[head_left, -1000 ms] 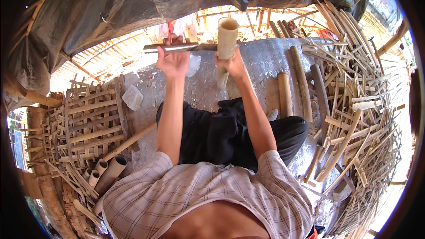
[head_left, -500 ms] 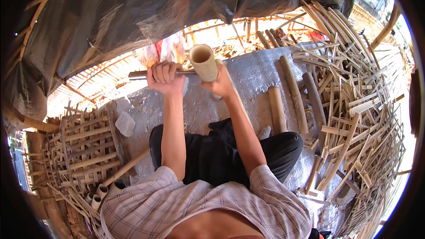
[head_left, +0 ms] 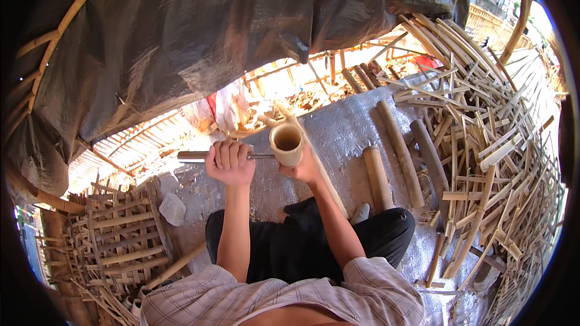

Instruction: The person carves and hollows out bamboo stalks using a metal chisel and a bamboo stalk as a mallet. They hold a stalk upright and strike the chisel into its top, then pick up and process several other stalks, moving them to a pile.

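Observation:
My left hand [head_left: 231,163] is closed around a long-handled knife [head_left: 192,156], its wooden handle sticking out to the left. The narrow metal part points right and meets the side of a pale bamboo tube [head_left: 290,157]. My right hand [head_left: 304,169] grips that tube from the right and below, with its open mouth tilted up toward me. Where the blade touches the tube, its tip is hidden. Behind my right hand a long bamboo strip or pole [head_left: 324,175] slants down toward my lap.
Several bamboo lengths [head_left: 399,151] lie on the grey sheet [head_left: 344,127] to the right. Beyond them is a large heap of split bamboo [head_left: 477,145]. On the left are a pale stone [head_left: 173,209] and a bamboo lattice [head_left: 124,232]. A dark tarp [head_left: 241,18] hangs ahead.
Both hands, with the knife and the bamboo tube, have come nearer to my body. More of the tube's mouth now faces me. The whole view has tilted slightly upward.

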